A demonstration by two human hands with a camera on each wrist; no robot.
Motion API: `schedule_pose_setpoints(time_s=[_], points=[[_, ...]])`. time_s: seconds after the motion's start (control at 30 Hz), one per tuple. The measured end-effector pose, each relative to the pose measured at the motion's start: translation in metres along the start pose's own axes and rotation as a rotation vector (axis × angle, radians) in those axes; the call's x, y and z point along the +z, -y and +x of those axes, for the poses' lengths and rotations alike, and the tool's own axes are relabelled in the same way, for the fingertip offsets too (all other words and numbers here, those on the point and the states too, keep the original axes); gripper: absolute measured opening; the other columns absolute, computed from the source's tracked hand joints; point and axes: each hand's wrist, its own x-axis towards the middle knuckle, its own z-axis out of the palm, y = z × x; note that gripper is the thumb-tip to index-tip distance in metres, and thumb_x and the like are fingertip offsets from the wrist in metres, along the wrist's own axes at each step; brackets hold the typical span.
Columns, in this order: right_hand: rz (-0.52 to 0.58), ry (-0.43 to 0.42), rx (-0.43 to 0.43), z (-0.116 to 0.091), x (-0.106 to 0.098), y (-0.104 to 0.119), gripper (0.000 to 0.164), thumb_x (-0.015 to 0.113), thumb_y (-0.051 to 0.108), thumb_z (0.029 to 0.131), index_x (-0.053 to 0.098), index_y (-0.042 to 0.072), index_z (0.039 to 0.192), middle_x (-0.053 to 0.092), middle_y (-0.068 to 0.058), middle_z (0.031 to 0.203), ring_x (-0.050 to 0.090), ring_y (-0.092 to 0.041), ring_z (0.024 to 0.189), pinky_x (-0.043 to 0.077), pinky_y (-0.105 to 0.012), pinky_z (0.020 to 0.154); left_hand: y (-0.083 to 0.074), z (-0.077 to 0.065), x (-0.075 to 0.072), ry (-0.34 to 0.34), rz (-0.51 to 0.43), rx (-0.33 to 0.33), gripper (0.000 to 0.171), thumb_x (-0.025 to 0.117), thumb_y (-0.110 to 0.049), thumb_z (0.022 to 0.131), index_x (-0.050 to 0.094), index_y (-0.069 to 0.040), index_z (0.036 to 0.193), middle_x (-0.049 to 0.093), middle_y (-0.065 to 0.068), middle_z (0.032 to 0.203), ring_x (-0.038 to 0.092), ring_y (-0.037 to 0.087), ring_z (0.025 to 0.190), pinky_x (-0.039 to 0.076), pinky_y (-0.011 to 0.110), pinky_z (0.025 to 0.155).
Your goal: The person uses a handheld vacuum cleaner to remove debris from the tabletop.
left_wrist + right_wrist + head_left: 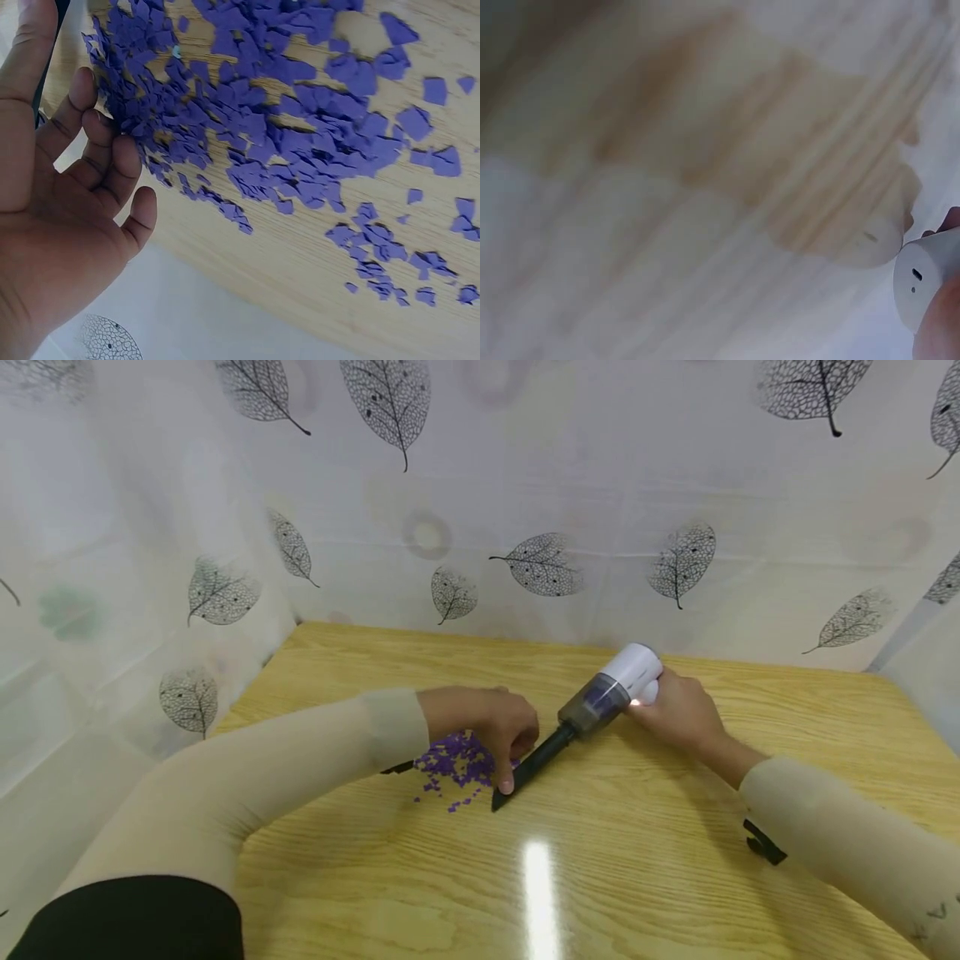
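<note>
My right hand (678,710) grips the white handle end of a handheld vacuum cleaner (633,668) with a clear dust cup (596,702). Its black nozzle (543,756) slants down leftward to the tabletop. Purple paper scraps (453,760) lie in a loose heap just left of the nozzle tip. Over the heap's near-right side is my left hand (502,727), its thumb touching the nozzle close to the tip. In the left wrist view, the loosely bent fingers (124,161) reach the edge of the scraps (300,142). The right wrist view catches the vacuum's white rear end (922,277).
The wood-grain table (390,868) runs back to a pale curtain (510,485) printed with dark leaves, and another hangs along the left. Stray scraps (442,262) lie apart from the main heap. A bright reflection streaks the table's front.
</note>
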Motion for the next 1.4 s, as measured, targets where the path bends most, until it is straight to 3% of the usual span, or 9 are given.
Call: schedule_pose_setpoints(time_s=[0.47,0.9,1.4], points=[[0.018,0.021,0.020,-0.005,0.006,0.018,0.050,0.061,0.054,0.079,0.048,0.007,0.088,0.049,-0.005,0.065,0.045,-0.019,0.054,0.037,-0.033,0.041,0.006,-0.013,0.007,0.012,-0.001,-0.019,0.056,0.075,-0.067,0.044,0.059,-0.023,0.074,0.059,-0.011,0.074,0.051,0.009,0.072,0.032,0.030,0.073],[0.034,0.017,0.044,-0.006,0.013,0.034,0.053,0.063,0.052,0.078,0.048,0.004,0.093,0.051,-0.006,0.067,0.047,-0.020,0.056,0.038,-0.034,0.042,0.017,-0.027,0.015,-0.019,0.012,-0.044,0.058,0.077,-0.066,0.040,0.058,-0.023,0.074,0.059,-0.011,0.072,0.051,0.010,0.071,0.032,0.031,0.071],[0.101,0.019,0.109,-0.027,0.013,0.056,0.061,0.066,0.043,0.079,0.044,-0.004,0.113,0.055,-0.011,0.077,0.051,-0.021,0.061,0.041,-0.032,0.044,0.025,-0.045,0.021,-0.038,0.011,-0.058,0.059,0.079,-0.064,0.037,0.056,-0.023,0.071,0.057,-0.011,0.072,0.050,0.009,0.072,0.032,0.030,0.071]])
